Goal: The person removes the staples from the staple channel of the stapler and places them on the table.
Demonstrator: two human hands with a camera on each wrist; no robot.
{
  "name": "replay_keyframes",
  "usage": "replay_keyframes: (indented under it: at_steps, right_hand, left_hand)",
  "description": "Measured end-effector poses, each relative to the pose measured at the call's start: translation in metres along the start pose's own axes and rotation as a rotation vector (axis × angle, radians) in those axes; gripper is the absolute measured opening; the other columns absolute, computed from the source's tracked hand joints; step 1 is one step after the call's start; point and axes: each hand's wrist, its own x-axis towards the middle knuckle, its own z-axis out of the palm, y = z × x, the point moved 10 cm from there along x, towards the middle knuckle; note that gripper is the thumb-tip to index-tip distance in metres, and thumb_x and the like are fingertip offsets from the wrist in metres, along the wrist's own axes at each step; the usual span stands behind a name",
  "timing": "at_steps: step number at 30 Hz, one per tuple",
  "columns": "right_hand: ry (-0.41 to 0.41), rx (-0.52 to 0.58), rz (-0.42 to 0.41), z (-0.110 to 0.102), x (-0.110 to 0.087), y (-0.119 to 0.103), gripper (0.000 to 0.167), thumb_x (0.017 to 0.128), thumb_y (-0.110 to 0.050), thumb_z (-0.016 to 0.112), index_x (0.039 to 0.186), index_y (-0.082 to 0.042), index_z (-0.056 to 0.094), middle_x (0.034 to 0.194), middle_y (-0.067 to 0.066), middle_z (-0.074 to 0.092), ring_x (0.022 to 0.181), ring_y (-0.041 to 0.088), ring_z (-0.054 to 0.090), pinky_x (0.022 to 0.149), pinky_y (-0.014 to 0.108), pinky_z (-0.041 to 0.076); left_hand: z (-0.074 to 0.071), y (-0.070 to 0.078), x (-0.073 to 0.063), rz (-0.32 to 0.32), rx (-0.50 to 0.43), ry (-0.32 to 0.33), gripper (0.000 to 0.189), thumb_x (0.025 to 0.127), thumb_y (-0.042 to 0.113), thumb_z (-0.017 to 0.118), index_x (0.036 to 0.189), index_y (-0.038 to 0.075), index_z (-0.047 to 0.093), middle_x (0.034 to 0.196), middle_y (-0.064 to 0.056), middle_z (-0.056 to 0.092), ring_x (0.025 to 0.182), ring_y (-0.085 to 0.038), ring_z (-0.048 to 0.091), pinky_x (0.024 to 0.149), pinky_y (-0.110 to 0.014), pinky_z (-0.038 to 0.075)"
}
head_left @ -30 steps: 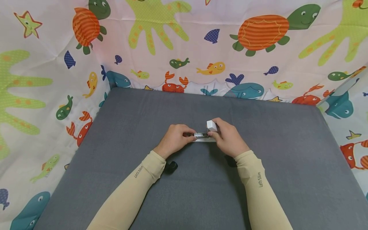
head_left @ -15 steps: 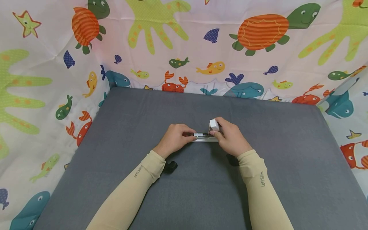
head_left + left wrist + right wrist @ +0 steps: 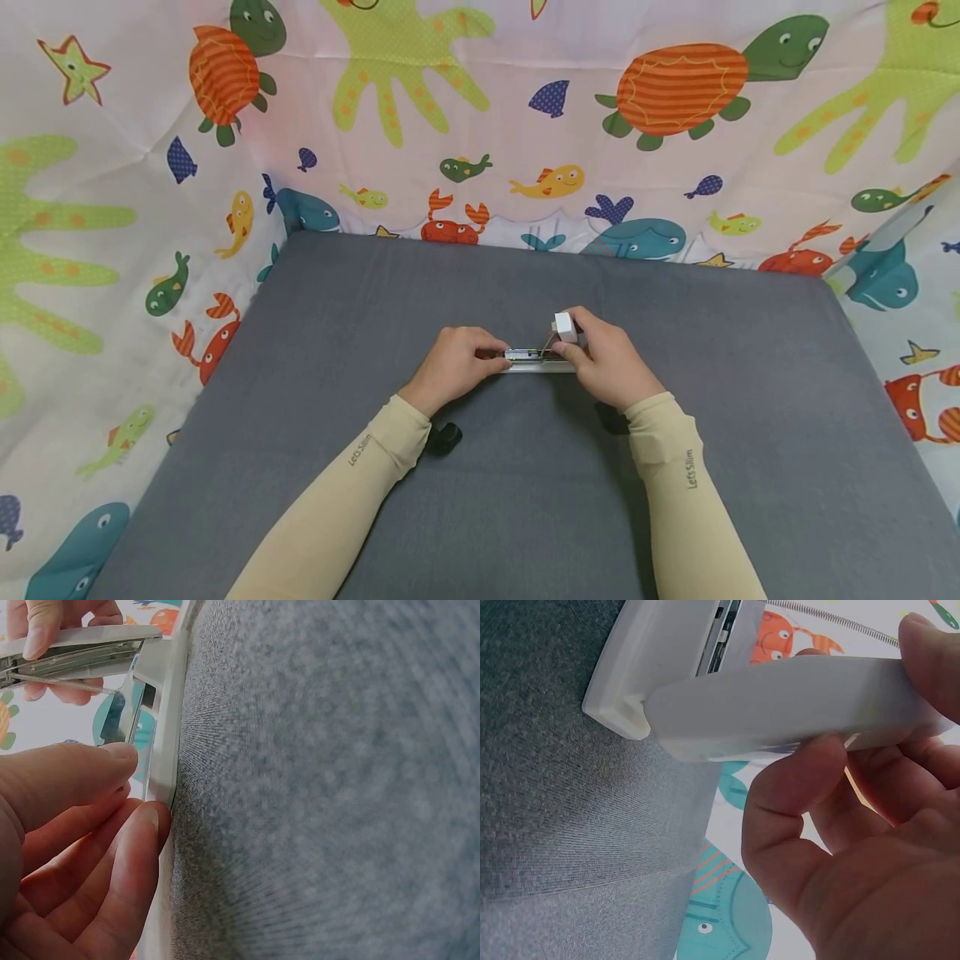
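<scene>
A white stapler (image 3: 536, 367) with its top lifted away lies on the grey cloth between my hands. My left hand (image 3: 457, 362) pinches one end of it; in the left wrist view the thumb and fingers press close to the white base (image 3: 166, 724) and metal staple channel. The raised top arm (image 3: 780, 705) is held by my right hand (image 3: 611, 358), with thumb and fingers on its sides. A thin coil spring (image 3: 71, 684) stretches from the raised arm toward the channel. The inside of the channel is partly hidden by my left fingers.
The grey cloth surface (image 3: 480, 517) spreads around the hands. A white curtain with printed sea animals (image 3: 502, 92) closes off the back and both sides. Dark wrist-mounted devices (image 3: 446, 437) hang below the sleeves.
My right hand has shifted a little to the right, tilting the stapler's top arm farther back, and more of the spring and base shows. The left hand stays in place.
</scene>
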Motion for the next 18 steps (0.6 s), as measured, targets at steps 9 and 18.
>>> replay_keyframes:
  at_steps: [9,18]
  right_hand:
    - [-0.006,0.005,-0.004,-0.003,-0.0007,0.0023,0.023,0.108,-0.02,0.067,0.129,-0.013,0.061,0.115,0.009,0.076,0.087,0.026,0.063,0.077,0.041,0.054]
    - [-0.01,0.022,-0.007,-0.0035,-0.0015,0.0054,0.023,0.108,-0.02,0.067,0.13,-0.014,0.061,0.118,0.009,0.075,0.097,0.027,0.069,0.084,0.045,0.058]
  left_hand:
    - [-0.0002,-0.0008,0.0019,-0.004,-0.017,0.003,0.019,0.095,0.023,0.085,0.113,0.016,0.087,0.105,0.001,0.082,0.082,-0.007,0.068,0.071,-0.024,0.057]
    - [-0.0008,-0.0003,0.0001,-0.002,-0.011,0.007,0.018,0.095,0.024,0.086,0.112,0.018,0.087,0.104,0.002,0.082,0.081,-0.007,0.067,0.07,-0.025,0.057]
